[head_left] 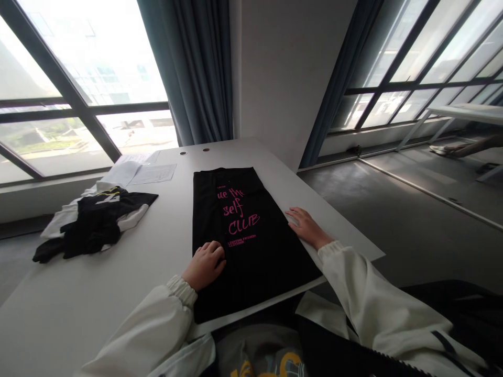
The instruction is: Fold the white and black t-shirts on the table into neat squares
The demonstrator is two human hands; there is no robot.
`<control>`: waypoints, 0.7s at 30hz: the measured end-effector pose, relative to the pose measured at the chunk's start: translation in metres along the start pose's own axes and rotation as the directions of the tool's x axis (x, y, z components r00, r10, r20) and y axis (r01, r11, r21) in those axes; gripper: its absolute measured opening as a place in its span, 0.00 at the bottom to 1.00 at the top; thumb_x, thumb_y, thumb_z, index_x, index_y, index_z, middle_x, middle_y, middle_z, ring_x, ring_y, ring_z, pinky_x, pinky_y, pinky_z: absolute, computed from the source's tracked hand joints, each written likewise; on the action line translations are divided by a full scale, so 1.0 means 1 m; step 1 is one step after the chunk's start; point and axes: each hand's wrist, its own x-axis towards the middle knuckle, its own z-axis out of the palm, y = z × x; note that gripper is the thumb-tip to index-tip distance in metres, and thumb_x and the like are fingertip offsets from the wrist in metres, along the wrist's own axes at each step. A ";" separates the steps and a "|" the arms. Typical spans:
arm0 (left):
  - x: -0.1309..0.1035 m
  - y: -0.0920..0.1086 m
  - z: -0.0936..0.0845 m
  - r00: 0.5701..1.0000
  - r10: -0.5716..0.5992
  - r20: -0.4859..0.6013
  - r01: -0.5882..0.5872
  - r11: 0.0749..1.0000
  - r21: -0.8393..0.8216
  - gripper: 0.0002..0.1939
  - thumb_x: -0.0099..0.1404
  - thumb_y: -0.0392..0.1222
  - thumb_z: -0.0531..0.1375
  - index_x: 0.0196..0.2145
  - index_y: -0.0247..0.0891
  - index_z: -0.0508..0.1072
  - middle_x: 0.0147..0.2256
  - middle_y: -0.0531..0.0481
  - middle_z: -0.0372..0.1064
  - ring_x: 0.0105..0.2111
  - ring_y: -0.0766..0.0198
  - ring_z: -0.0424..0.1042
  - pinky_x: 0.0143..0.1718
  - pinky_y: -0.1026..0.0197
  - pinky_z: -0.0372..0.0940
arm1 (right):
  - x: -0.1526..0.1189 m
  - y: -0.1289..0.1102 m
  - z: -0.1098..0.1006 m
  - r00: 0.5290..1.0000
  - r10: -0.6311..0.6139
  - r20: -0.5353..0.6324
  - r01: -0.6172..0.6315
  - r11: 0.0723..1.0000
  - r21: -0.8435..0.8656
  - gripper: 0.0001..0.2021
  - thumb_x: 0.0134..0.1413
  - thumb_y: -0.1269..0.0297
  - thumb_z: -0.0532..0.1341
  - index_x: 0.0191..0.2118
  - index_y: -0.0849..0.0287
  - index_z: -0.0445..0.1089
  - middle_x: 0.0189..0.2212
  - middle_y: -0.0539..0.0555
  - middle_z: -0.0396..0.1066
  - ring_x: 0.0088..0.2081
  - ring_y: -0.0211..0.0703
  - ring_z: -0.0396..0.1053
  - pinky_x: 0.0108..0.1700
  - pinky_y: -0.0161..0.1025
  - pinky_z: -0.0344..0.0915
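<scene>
A black T-shirt with pink lettering lies folded into a long panel on the white table. Its folded sides cut off part of the print. My left hand rests on the left side of the shirt, fingers curled against the cloth with the tips hidden. On the opposite side, my right hand lies at the shirt's right edge, fingers stretched out and touching the border of the fabric.
A rumpled pile of black and white clothes sits on the table to the left. Behind it lie paper sheets. A pillar and curtain stand beyond the table. Another person's leg shows far right.
</scene>
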 end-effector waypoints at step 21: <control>0.163 0.156 0.054 0.719 0.688 0.097 -0.695 0.707 0.133 0.24 0.76 0.41 0.56 0.67 0.51 0.67 0.64 0.47 0.68 0.48 0.56 0.73 0.42 0.54 0.66 | 0.015 0.030 0.004 0.960 -0.123 0.251 0.170 0.970 -0.173 0.25 0.74 0.61 0.53 0.71 0.50 0.66 0.70 0.59 0.64 0.69 0.58 0.62 0.71 0.59 0.58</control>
